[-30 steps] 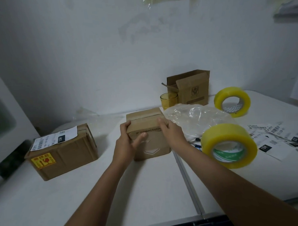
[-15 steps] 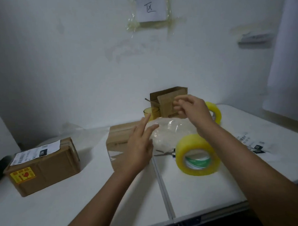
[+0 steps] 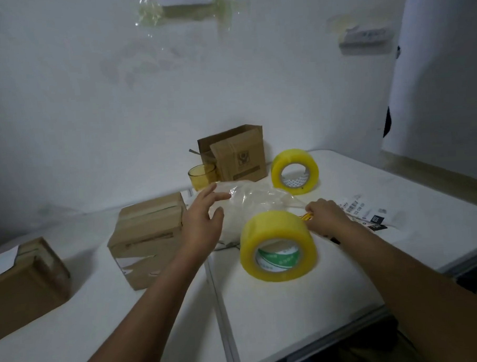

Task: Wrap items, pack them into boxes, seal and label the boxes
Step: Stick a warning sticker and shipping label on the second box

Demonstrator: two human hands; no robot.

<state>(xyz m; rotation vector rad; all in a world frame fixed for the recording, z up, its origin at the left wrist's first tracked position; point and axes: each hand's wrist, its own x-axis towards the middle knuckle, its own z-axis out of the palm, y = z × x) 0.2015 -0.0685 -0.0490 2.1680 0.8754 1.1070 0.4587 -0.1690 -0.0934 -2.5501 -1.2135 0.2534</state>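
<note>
Sealed cardboard box (image 3: 149,239): on the white bench (image 3: 278,296), left of the centre seam; tape strip across the top running left to right, one corner turned toward the camera.

Left hand (image 3: 203,223): above the bench between the box and the clear plastic bag (image 3: 254,204); fingers spread and relaxed, holding nothing, fingertips at the bag's edge.

Right hand (image 3: 326,215): behind the near tape roll (image 3: 278,246), fingers curled round a small yellow object (image 3: 306,217), too hidden to identify.

Near tape roll: on edge, core facing the camera.

Far tape roll (image 3: 295,170): likewise on edge.

Labels (image 3: 367,210): flat, just right of the right hand.

Open carton (image 3: 236,153) and amber glass (image 3: 202,176): at the wall.

Second box (image 3: 26,286): far left.
</note>
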